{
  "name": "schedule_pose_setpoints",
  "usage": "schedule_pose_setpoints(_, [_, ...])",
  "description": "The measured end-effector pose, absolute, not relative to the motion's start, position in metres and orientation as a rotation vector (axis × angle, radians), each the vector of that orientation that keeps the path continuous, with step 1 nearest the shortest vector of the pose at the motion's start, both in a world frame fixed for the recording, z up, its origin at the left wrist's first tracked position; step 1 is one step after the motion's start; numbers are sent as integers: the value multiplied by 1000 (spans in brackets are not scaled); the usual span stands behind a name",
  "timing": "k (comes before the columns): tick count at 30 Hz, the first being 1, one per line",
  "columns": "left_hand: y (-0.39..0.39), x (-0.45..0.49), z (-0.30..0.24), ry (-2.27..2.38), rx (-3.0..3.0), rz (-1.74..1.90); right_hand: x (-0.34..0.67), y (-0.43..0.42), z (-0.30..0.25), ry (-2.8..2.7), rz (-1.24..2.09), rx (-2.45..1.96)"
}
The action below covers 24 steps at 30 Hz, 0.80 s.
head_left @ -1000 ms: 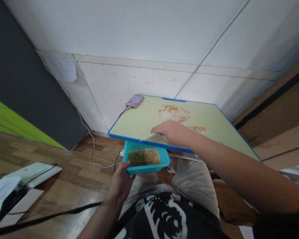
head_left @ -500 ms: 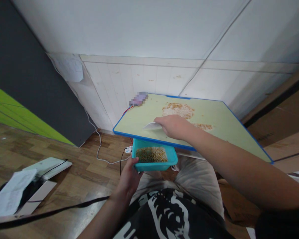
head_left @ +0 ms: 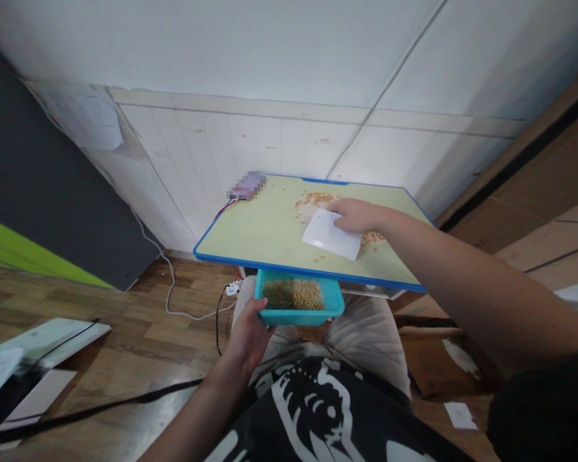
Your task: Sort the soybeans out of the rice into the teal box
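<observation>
My left hand (head_left: 250,327) grips the left end of a turquoise plastic tub (head_left: 301,318), thumb over its rim. Green and yellowish grains (head_left: 293,295) lie inside; the tub sits just under the near edge of a pale yellow board (head_left: 250,234) with a blue rim. Over the board, my right hand (head_left: 359,217) pinches a white card (head_left: 331,234), which is tilted with its broad face toward me. Behind the card is a spread of whitish and orange-yellow grains (head_left: 318,197). A smaller patch of orange grains (head_left: 373,238) shows beneath my right wrist.
A blurred purple item (head_left: 248,186) with red and blue cords lies at the board's back left corner. White wall panels (head_left: 212,141) stand behind. Cardboard (head_left: 534,186) is on the right, and a white cable (head_left: 173,289) runs over the wooden floor.
My right hand has moved right and slightly away from me, turning the card so its broad face shows. My left hand still holds the tub. The view has shifted a little right.
</observation>
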<state>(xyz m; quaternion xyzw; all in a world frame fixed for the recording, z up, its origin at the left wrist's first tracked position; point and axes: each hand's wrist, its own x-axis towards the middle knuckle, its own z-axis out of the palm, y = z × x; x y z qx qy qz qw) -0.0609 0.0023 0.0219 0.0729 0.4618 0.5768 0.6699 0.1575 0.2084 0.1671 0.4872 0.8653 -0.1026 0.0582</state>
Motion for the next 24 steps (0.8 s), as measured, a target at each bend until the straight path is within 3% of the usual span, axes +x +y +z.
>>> schedule_pose_setpoints(8, [4,-58,20,1032,172,1273,148,201,153,2628,-750,1205])
schedule_pose_setpoints(24, [4,-44,13,1054,138,1227,149,195,145,2807,-494,1097])
